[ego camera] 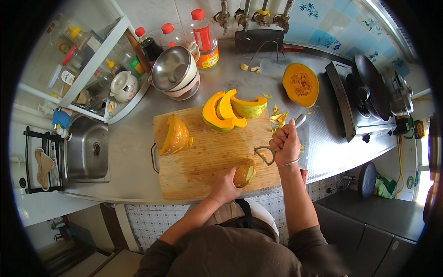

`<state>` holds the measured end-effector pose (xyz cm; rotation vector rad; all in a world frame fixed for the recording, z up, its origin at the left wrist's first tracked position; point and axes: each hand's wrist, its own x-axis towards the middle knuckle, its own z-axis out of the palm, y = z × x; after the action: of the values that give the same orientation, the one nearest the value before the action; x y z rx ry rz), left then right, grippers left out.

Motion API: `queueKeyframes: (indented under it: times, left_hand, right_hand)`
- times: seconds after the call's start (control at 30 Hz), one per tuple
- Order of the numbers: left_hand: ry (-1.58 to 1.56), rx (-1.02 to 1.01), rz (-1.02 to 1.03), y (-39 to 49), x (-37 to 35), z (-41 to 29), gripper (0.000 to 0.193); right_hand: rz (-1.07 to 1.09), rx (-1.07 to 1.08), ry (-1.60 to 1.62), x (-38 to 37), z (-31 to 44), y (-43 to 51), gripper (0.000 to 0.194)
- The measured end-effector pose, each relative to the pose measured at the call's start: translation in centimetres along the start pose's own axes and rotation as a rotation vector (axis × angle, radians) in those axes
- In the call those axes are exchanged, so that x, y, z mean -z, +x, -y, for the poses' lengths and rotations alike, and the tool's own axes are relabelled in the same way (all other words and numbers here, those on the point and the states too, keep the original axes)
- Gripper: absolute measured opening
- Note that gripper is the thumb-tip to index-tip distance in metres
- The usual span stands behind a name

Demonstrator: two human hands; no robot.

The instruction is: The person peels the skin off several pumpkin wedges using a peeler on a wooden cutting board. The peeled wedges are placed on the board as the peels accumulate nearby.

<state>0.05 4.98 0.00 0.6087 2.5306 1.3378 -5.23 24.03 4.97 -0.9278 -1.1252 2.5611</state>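
My left hand (pixel 225 186) grips a partly peeled pumpkin piece (pixel 245 173) at the near edge of a wooden cutting board (pixel 207 159). My right hand (pixel 286 142) is closed around a peeler (pixel 265 155), its metal head just right of that piece, over the board's right side. Another pumpkin piece (pixel 174 135) with orange rind lies at the board's left. Several pumpkin wedges (pixel 225 112) lie together at the far edge. Peelings (pixel 279 117) are heaped beyond the board's right edge. A cleaver (pixel 304 138) lies partly hidden under my right hand and forearm.
A halved pumpkin (pixel 300 85) with seeds sits at the back right, near a gas stove (pixel 367 117) holding a black pan (pixel 371 86). Stacked bowls (pixel 174 72) and bottles (pixel 204 38) stand at the back left. A steel sink (pixel 86 149) is at the far left.
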Motion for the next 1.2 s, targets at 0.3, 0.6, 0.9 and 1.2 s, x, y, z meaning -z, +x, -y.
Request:
queueKeyframes:
  times: [0.3,0.6,0.9,1.2]
  left_hand:
    - [-0.016,-0.012,0.0,0.0,0.0,0.4,0.053]
    - [-0.04,-0.031,0.005,-0.3,-1.0,1.2,0.054]
    - [-0.045,-0.027,-0.007,-0.3,-0.9,1.0,0.048]
    - [0.031,-0.121,-0.039,-0.2,-0.5,0.6,0.049]
  right_hand:
    - [0.143,-0.133,0.051,-2.0,-0.9,-4.9,0.041]
    - [0.046,-0.116,-0.03,-2.7,-2.8,-5.6,0.042]
    - [0.022,-0.201,-0.117,-1.7,-3.2,-3.3,0.042]
    - [-0.154,-0.038,-0.066,1.4,-2.8,1.4,0.044]
